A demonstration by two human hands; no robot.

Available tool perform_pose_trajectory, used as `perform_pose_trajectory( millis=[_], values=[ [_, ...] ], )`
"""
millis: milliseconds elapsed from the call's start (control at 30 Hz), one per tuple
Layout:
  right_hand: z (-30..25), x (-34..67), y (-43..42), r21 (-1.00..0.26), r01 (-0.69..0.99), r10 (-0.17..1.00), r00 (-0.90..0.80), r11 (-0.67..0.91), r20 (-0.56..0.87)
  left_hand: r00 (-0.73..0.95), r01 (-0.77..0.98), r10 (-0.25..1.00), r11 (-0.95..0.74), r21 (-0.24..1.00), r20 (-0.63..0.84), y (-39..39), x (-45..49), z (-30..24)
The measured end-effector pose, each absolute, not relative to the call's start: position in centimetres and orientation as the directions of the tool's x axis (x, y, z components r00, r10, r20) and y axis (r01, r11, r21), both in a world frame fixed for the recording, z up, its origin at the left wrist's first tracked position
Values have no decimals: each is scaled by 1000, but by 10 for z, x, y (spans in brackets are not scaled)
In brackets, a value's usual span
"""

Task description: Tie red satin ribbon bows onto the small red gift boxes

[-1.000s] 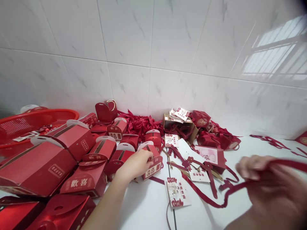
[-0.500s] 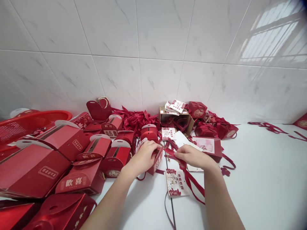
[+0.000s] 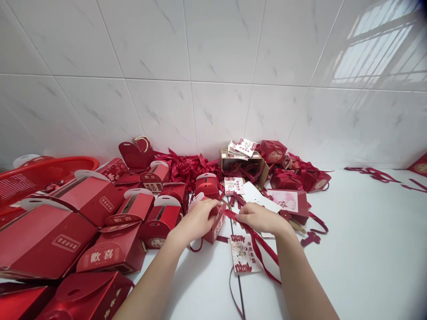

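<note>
My left hand (image 3: 202, 218) is closed on a small red gift box (image 3: 216, 227) standing on the white table, its fingers at the top edge. Just to the right, my right hand (image 3: 255, 217) pinches a red ribbon (image 3: 256, 249) near one end, which reaches the upper corner of the box. The ribbon's long tails hang down past my right wrist. Below the hands a white card (image 3: 245, 254) with red lettering lies flat. How the ribbon meets the box is partly hidden by my fingers.
Many red gift boxes (image 3: 100, 202) crowd the left, beside a red plastic basket (image 3: 71, 162). A heap of red ribbons (image 3: 187, 166) lies along the tiled wall. An open carton (image 3: 263, 171) with cards (image 3: 246, 146) on top stands behind, and more red boxes (image 3: 312, 178) sit to its right.
My right hand has moved slightly left, bringing the ribbon's end closer to the box. The left hand keeps its hold on the box. The view has shifted a little.
</note>
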State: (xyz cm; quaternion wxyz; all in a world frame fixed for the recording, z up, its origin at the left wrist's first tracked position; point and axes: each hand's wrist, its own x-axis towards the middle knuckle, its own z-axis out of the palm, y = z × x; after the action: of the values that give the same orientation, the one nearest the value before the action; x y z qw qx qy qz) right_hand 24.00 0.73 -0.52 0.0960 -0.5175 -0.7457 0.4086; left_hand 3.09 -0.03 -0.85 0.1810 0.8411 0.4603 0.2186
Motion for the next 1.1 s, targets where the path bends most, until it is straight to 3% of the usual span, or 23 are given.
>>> perform_pose_trajectory(
  millis=[800, 1100],
  values=[
    [3, 227, 3, -739, 668, 877, -406, 92, -258, 499, 696, 851, -505, 510, 162, 2, 26, -10],
    [-5, 217, 9, -771, 626, 855, -458, 117, -242, 459, 675, 883, -422, 605, 103, 2, 23, -4]
  ],
)
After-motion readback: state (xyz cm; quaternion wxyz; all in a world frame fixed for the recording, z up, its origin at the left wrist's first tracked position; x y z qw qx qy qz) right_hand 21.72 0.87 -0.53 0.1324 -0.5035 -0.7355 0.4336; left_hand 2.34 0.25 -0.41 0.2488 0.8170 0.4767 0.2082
